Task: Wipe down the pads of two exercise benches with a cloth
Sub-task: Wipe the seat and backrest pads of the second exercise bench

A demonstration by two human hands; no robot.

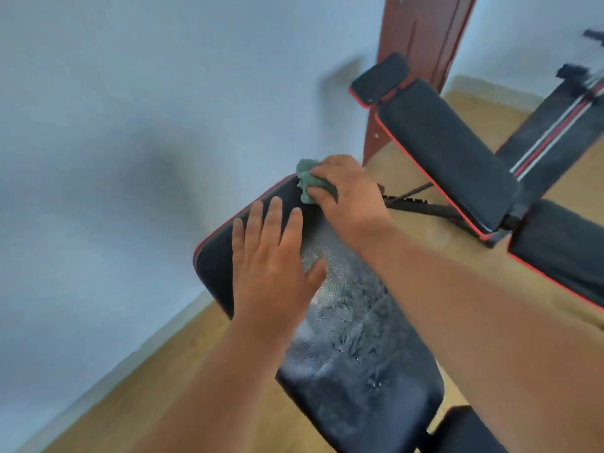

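Observation:
The near bench's black back pad, edged in red, runs from the bottom centre up to the middle of the view and shows wet streaks and droplets. My right hand grips a crumpled green cloth at the pad's far top corner. My left hand lies flat, fingers spread, on the pad's upper left part. A second bench stands at the right with a long black back pad, a small headrest pad and a seat pad.
A pale blue wall fills the left and top. A dark red wooden door frame stands behind the second bench. The floor is light wood. Black metal frame bars lie between the two benches.

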